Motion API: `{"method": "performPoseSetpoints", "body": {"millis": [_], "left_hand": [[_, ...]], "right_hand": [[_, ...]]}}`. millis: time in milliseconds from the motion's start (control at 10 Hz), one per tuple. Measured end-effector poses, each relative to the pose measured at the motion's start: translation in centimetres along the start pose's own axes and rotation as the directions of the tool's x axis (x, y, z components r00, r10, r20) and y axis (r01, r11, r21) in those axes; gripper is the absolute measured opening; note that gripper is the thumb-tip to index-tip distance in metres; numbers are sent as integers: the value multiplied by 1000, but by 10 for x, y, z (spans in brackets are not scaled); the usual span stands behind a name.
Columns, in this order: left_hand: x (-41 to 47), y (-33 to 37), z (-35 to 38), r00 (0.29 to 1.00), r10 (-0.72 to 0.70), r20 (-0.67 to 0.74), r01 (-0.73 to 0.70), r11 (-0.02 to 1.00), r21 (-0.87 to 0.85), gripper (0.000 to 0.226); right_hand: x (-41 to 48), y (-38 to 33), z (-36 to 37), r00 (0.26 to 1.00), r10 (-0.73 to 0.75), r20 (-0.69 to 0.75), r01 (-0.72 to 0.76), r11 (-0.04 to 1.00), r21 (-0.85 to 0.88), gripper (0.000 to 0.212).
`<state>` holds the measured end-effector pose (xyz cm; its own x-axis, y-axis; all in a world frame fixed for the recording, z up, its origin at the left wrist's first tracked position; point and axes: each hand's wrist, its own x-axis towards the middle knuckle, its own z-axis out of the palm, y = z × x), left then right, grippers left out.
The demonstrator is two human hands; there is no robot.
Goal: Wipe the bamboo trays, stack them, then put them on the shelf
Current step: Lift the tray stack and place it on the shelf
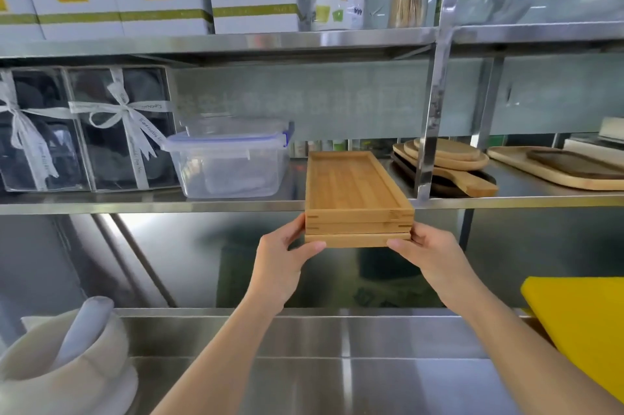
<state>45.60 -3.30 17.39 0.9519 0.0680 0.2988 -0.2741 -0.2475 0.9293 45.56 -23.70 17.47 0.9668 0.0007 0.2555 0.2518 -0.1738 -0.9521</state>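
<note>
A stack of three rectangular bamboo trays (354,188) is held level at the front edge of the middle steel shelf (152,205). Its far end reaches over the shelf; its near end sticks out past the edge. My left hand (283,262) grips the near left corner of the stack, thumb under the bottom tray. On the near right corner sits my right hand (429,256), gripping in the same way. Whether the stack rests on the shelf or hovers just above it I cannot tell.
A clear lidded plastic box (229,161) stands just left of the trays, round wooden boards (445,158) just right behind a steel post (429,144). Ribboned gift boxes (118,131) sit far left. Below: a white mortar and pestle (67,354), a yellow cutting board (584,327).
</note>
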Motion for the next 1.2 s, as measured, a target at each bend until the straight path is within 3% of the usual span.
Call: {"method": "performPoseSetpoints", "body": {"millis": [200,400,800,1100,1200], "left_hand": [[12,-4,6,999,-7,-34,6,1000,-24,40],[38,-7,11,986,-50,-158,37,996,-87,40],[103,-22,27,957,-74,-281,53,995,-81,34],[112,-22,30,957,-43,-288,44,999,-3,32],[103,-22,24,960,13,-279,20,993,114,31]], "right_hand": [[15,7,2,1000,7,-16,-8,997,-80,27],[50,8,8,1000,6,-15,-8,990,-143,30],[116,15,19,997,-4,-76,-34,868,-495,31],[126,22,21,992,-29,-125,-53,796,-603,28],[121,22,16,992,-37,-123,-46,791,-610,30]]}}
